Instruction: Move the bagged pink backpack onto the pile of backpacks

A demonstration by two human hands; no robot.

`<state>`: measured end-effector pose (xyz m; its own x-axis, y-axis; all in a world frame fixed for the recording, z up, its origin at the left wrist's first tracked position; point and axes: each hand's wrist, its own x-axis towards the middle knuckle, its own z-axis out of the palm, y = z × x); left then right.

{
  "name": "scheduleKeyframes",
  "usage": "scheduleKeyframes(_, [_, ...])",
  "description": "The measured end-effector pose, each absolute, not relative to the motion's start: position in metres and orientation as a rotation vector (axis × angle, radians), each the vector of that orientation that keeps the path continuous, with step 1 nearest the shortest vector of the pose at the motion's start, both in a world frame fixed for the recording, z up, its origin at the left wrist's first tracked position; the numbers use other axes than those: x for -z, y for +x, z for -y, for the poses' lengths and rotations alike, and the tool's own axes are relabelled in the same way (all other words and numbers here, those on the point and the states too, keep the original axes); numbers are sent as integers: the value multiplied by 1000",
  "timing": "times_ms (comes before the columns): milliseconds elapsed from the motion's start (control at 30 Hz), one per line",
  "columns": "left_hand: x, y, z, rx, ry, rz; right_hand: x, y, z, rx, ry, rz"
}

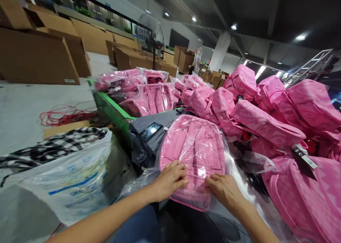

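Hands first, seen from the head camera: our left hand (170,179) lies on the near edge of the bagged pink backpack (195,154), fingers curled and pressing into the clear plastic bag (226,154) without closing on anything we can make out. Our right hand (225,189) rests just beside it on the same near edge, fingers flat and close together, fingertips pointing toward the left hand, pressing the film down rather than gripping it.

The backpack lies flat on the tabletop (149,124), directly in front of us. Just beyond its far left corner lies a phone (149,131). To its right, a heap of unbagged pink backpacks (266,108) rises, nearly touching it. Beyond it, well apart, more bagged backpacks (149,90) fill a green-edged cart (112,108). To its left, below the tabletop, stands a white sack (74,179).

We judge the backpack light, soft and padded, so it will sag if lifted by one corner. The film looks slick and loose, so it would slide over the fabric; better to clamp through the plastic onto the padded body at both sides.
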<state>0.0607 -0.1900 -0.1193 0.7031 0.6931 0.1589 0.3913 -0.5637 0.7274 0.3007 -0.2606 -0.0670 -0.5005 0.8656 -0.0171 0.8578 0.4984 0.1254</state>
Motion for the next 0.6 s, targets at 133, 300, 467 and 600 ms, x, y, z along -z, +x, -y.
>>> scheduleKeyframes(133, [120,59,189,-543,2223,-790,59,310,239,252,1745,-2609])
scheduleKeyframes(300, [125,57,189,-537,2238,-799,63,331,244,234,2226,-2464])
scheduleKeyframes(467, [126,58,187,-547,2253,-795,80,325,281,-191,2106,-2876])
scheduleKeyframes(600, [120,55,191,-586,2321,-759,90,304,276,210,2033,-2658])
